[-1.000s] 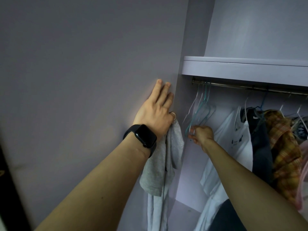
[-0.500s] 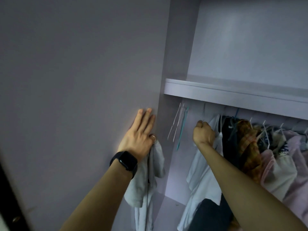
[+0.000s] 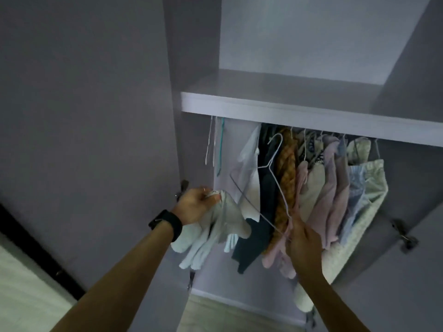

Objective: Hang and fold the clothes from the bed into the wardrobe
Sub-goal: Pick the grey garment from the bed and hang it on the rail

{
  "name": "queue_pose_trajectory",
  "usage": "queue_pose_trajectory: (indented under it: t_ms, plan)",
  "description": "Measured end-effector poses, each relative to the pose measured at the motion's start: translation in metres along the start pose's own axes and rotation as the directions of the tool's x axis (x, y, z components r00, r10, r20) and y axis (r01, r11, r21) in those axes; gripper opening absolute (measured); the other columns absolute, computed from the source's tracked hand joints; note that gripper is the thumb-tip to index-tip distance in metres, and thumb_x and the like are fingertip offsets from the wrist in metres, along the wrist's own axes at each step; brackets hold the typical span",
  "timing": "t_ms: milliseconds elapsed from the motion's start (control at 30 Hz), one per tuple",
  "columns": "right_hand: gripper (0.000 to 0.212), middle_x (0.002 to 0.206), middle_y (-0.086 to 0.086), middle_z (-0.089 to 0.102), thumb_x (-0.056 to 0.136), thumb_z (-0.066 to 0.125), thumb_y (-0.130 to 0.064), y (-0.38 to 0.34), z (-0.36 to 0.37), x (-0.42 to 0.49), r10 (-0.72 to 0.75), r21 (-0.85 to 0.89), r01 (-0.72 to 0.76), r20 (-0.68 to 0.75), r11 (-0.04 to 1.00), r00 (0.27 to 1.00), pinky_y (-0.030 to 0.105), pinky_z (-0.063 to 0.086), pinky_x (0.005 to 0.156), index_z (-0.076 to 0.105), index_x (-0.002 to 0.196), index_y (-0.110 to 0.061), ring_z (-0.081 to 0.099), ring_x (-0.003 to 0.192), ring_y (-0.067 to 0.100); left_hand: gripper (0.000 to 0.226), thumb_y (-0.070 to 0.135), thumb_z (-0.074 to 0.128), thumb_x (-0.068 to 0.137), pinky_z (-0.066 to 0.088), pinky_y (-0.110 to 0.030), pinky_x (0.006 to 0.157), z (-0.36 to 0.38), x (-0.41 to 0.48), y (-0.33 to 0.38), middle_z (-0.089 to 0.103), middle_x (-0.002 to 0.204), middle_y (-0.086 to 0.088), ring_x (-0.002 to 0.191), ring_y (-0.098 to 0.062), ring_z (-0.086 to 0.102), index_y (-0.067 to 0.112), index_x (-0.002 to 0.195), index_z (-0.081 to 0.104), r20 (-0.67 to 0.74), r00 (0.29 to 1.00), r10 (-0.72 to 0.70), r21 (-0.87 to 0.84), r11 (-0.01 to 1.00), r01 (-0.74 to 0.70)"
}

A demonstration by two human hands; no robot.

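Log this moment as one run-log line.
left hand: grips grey garment | right hand: holds wire hanger, hook free | garment: not yet on hanger | wardrobe: open, clothes hang under shelf

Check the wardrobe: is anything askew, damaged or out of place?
Nothing damaged or spilled. The hanger is tilted in mid-air, but only because the right hand holds it by one corner; the left hand grips the garment, not yet hung.

Wardrobe shelf (image 3: 263, 109); hung clothes (image 3: 335, 188) crowded directly beneath.
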State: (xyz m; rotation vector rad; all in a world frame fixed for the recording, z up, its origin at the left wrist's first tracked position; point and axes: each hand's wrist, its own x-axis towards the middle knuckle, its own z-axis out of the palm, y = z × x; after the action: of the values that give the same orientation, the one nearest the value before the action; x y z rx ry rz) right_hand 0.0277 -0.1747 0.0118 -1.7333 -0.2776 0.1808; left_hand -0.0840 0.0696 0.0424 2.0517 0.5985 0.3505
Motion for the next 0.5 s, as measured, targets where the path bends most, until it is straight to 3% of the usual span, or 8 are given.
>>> queue_pose_trajectory:
  t_ms: [100, 167, 267, 333, 400, 467, 500]
  plan:
    - [0.066, 0.042, -0.001, 0.034, 0.101, 0.054, -0.042, 0.025, -0.048, -0.026, 0.118, 0.157, -0.116, -0.008, 0.981, 0.993, 0.025, 0.031, 0.043, 0.040, 0.040, -0.024, 0.033, 0.038, 0.013, 0.033, 0.047, 0.068, 0.090, 0.046, -0.028, 0.075, 0.043, -0.007, 0.002, 0.064, 0.071, 0.012, 0.070, -0.007, 0.059, 0.018, 0.076, 0.065, 0.162, 0.983, -0.090, -0.174, 0.978, 0.118]
    - [0.061, 0.045, 0.000, 0.027, 0.099, 0.058, -0.038, 0.037, -0.067, -0.037, 0.181, 0.255, -0.183, 0.031, 0.949, 0.983, 0.021, 0.025, 0.041, 0.035, 0.044, -0.025, 0.025, 0.038, 0.014, 0.037, 0.050, 0.072, 0.086, 0.054, -0.033, 0.086, 0.066, -0.010, 0.003, 0.076, 0.094, 0.001, 0.092, -0.019, 0.071, 0.014, 0.095, 0.074, 0.232, 0.962, -0.144, -0.290, 0.934, 0.209]
    - [0.058, 0.047, -0.002, 0.023, 0.098, 0.059, -0.032, 0.064, -0.098, -0.053, 0.294, 0.310, -0.306, 0.084, 0.900, 0.952, 0.021, 0.023, 0.041, 0.032, 0.046, -0.026, 0.020, 0.040, 0.013, 0.044, 0.040, 0.071, 0.089, 0.052, -0.039, 0.100, 0.105, -0.021, 0.007, 0.074, 0.110, -0.012, 0.108, -0.029, 0.068, 0.006, 0.116, 0.070, 0.334, 0.920, -0.205, -0.388, 0.860, 0.332]
    - [0.060, 0.046, -0.002, 0.030, 0.099, 0.056, -0.034, 0.084, -0.119, -0.060, 0.310, 0.191, -0.327, 0.114, 0.926, 0.944, 0.024, 0.029, 0.045, 0.035, 0.044, -0.025, 0.029, 0.041, 0.016, 0.045, 0.037, 0.070, 0.090, 0.050, -0.041, 0.103, 0.128, -0.024, 0.004, 0.072, 0.116, -0.014, 0.111, -0.030, 0.067, 0.004, 0.121, 0.069, 0.315, 0.911, -0.267, -0.395, 0.836, 0.381]
    - [0.052, 0.055, -0.001, 0.055, 0.101, 0.053, -0.040, 0.094, -0.138, -0.062, 0.257, -0.053, -0.251, 0.183, 0.966, 0.949, 0.027, 0.041, 0.059, 0.053, 0.050, -0.027, 0.055, 0.053, 0.016, 0.040, 0.039, 0.072, 0.089, 0.055, -0.030, 0.092, 0.144, -0.023, 0.005, 0.072, 0.114, -0.008, 0.103, -0.021, 0.068, 0.008, 0.114, 0.073, 0.259, 0.918, -0.300, -0.294, 0.881, 0.371]
    - [0.031, 0.085, -0.008, 0.073, 0.096, 0.053, -0.049, 0.094, -0.151, -0.062, 0.239, -0.214, -0.175, 0.328, 0.961, 0.914, 0.023, 0.046, 0.074, 0.072, 0.085, -0.028, 0.067, 0.080, 0.005, 0.026, 0.041, 0.071, 0.090, 0.050, -0.016, 0.075, 0.159, -0.026, 0.011, 0.071, 0.105, -0.001, 0.092, -0.013, 0.065, 0.017, 0.095, 0.076, 0.278, 0.925, -0.260, -0.108, 0.948, 0.299]
    - [0.033, 0.095, -0.010, 0.075, 0.092, 0.055, -0.053, 0.092, -0.153, -0.058, 0.242, -0.214, -0.168, 0.389, 0.962, 0.889, 0.021, 0.048, 0.077, 0.071, 0.103, -0.027, 0.068, 0.088, 0.005, 0.027, 0.042, 0.068, 0.092, 0.046, -0.014, 0.071, 0.166, -0.028, 0.015, 0.071, 0.100, -0.002, 0.088, -0.012, 0.062, 0.016, 0.087, 0.075, 0.316, 0.922, -0.224, -0.021, 0.970, 0.243]
